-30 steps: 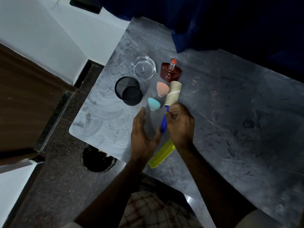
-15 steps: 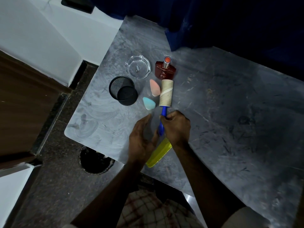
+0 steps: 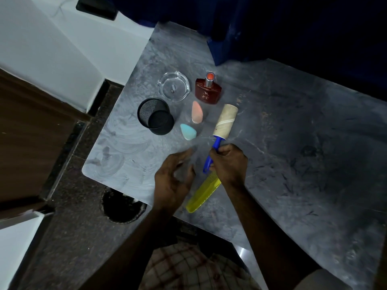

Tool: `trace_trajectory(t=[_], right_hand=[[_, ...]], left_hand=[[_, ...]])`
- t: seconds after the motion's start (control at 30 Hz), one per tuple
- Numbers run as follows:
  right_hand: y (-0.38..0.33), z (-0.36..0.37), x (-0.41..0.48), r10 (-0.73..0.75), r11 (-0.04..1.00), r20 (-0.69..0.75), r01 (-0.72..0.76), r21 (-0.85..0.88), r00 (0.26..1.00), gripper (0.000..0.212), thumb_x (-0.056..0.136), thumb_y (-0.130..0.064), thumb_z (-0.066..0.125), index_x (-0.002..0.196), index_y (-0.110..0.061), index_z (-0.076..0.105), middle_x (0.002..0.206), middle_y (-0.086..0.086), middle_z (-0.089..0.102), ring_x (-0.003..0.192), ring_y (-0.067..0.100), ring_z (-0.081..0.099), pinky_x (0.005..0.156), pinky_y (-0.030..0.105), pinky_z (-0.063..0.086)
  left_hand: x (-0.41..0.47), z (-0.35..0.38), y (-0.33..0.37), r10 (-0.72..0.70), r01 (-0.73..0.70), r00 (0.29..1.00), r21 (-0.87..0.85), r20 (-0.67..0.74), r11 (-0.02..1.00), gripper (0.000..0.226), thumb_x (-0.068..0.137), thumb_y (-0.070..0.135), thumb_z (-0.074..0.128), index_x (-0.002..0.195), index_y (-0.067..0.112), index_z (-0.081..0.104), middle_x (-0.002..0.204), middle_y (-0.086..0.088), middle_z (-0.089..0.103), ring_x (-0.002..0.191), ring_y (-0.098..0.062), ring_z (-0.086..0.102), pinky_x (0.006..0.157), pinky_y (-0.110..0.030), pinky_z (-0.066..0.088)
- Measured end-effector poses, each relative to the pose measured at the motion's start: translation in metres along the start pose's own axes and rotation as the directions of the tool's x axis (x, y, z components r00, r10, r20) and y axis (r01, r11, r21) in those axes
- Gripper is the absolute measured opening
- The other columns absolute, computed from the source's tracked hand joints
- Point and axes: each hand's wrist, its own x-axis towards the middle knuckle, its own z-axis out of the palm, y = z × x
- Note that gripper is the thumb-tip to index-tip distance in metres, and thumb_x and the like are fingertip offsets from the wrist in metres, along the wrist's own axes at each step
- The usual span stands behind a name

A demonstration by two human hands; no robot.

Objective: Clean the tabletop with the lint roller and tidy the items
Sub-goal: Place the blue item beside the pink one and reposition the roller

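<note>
My right hand (image 3: pixel 229 164) grips the blue handle of the lint roller (image 3: pixel 225 121), whose beige roll points away over the grey tabletop (image 3: pixel 293 143). Beside it, my left hand (image 3: pixel 173 178) hovers with fingers spread and holds nothing. A yellow comb (image 3: pixel 202 193) lies under my hands near the front edge. Beyond the roller lie a pink sponge (image 3: pixel 196 115) and a blue sponge (image 3: pixel 187 131). A red perfume bottle (image 3: pixel 207 91), a clear glass ashtray (image 3: pixel 174 86) and a black mesh cup (image 3: pixel 155 118) stand behind them.
The tabletop's left corner (image 3: pixel 88 170) is rounded, with dark stone floor (image 3: pixel 73 227) and a round hole (image 3: pixel 122 206) below it. A blue cloth (image 3: pixel 272 28) hangs along the far edge. A white wall (image 3: pixel 52 38) and wooden panel (image 3: pixel 31 132) are at left.
The roller's roll has swung to the right, away from the sponges. My left hand has opened wider and drawn slightly away from the handle.
</note>
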Motion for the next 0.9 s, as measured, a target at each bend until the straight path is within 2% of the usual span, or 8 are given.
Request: trace_trajectory(t=[0.1,0.17,0.23,0.3,0.43,0.53,0.7,0.9], right_hand=[[-0.002,-0.009,0.005,0.022,1.0,-0.032,-0.021,0.007,0.999,0.02,0.083,-0.031,0.081,0.081,-0.012,0.077,0.072,0.002,0.079,0.058,0.016,0.077,0.067,0.044,0.067],[-0.001,-0.015,0.011,0.031,0.999,-0.038,-0.031,-0.023,0.999,0.023,0.083,-0.035,0.079,0.08,-0.013,0.077,0.073,0.003,0.08,0.064,0.019,0.078,0.073,0.044,0.066],[0.001,-0.021,0.017,0.032,0.998,-0.035,-0.033,-0.045,0.999,0.025,0.084,-0.037,0.076,0.078,-0.012,0.077,0.072,0.005,0.08,0.065,0.021,0.078,0.077,0.044,0.065],[0.003,-0.025,0.022,0.021,0.998,-0.034,-0.024,-0.067,0.999,0.029,0.086,-0.038,0.074,0.074,-0.012,0.077,0.067,0.007,0.078,0.062,0.022,0.078,0.077,0.044,0.065],[0.0,-0.027,0.026,0.021,0.989,-0.04,-0.027,-0.144,0.999,0.033,0.084,-0.043,0.071,0.079,-0.011,0.078,0.076,0.012,0.08,0.075,0.029,0.08,0.08,0.043,0.064],[-0.002,-0.031,0.028,0.043,0.985,-0.045,-0.05,-0.166,0.998,0.035,0.082,-0.046,0.072,0.085,-0.011,0.076,0.084,0.012,0.081,0.082,0.03,0.08,0.083,0.042,0.063],[-0.001,-0.037,0.031,0.024,0.965,-0.037,-0.033,-0.259,0.999,0.041,0.082,-0.049,0.07,0.087,-0.009,0.075,0.084,0.013,0.08,0.08,0.031,0.079,0.081,0.042,0.063],[0.002,-0.038,0.032,0.011,0.976,-0.052,-0.023,-0.218,0.999,0.037,0.083,-0.047,0.073,0.086,-0.01,0.075,0.083,0.012,0.08,0.078,0.032,0.079,0.079,0.045,0.064]], left_hand=[[0.021,-0.009,0.022,0.063,-0.064,0.997,-0.015,-0.036,0.998,0.029,0.099,0.017,0.071,0.126,0.028,0.071,0.123,0.007,0.075,0.11,-0.017,0.075,0.091,-0.028,0.062],[0.049,-0.019,0.042,0.152,-0.152,0.987,0.001,-0.061,0.988,0.027,0.099,0.014,0.073,0.124,0.024,0.072,0.119,0.006,0.074,0.105,-0.017,0.075,0.087,-0.027,0.061],[0.086,-0.032,0.062,0.291,-0.291,0.957,0.115,0.012,0.95,0.028,0.097,0.012,0.073,0.124,0.022,0.073,0.117,0.008,0.072,0.103,-0.018,0.072,0.084,-0.026,0.059],[0.123,-0.043,0.078,0.371,-0.403,0.914,0.245,0.166,0.882,0.035,0.092,0.008,0.072,0.126,0.019,0.074,0.121,0.004,0.071,0.108,-0.02,0.068,0.085,-0.029,0.057],[0.176,-0.049,0.102,0.256,-0.524,0.805,0.439,0.535,0.729,0.051,0.087,0.01,0.07,0.137,0.02,0.072,0.134,-0.005,0.07,0.124,-0.026,0.058,0.102,-0.041,0.053],[0.194,-0.04,0.11,0.146,-0.621,0.7,0.494,0.699,0.609,0.056,0.088,0.016,0.076,0.143,0.023,0.068,0.147,-0.003,0.064,0.136,-0.028,0.054,0.112,-0.046,0.048],[0.202,-0.026,0.105,0.081,-0.715,0.595,0.482,0.8,0.506,0.056,0.088,0.023,0.079,0.143,0.023,0.068,0.154,0.001,0.058,0.143,-0.024,0.052,0.111,-0.044,0.05],[0.21,-0.015,0.096,0.083,-0.735,0.608,0.52,0.789,0.436,0.036,0.088,0.03,0.076,0.124,0.026,0.075,0.137,0.0,0.069,0.123,-0.026,0.065,0.089,-0.039,0.054]])
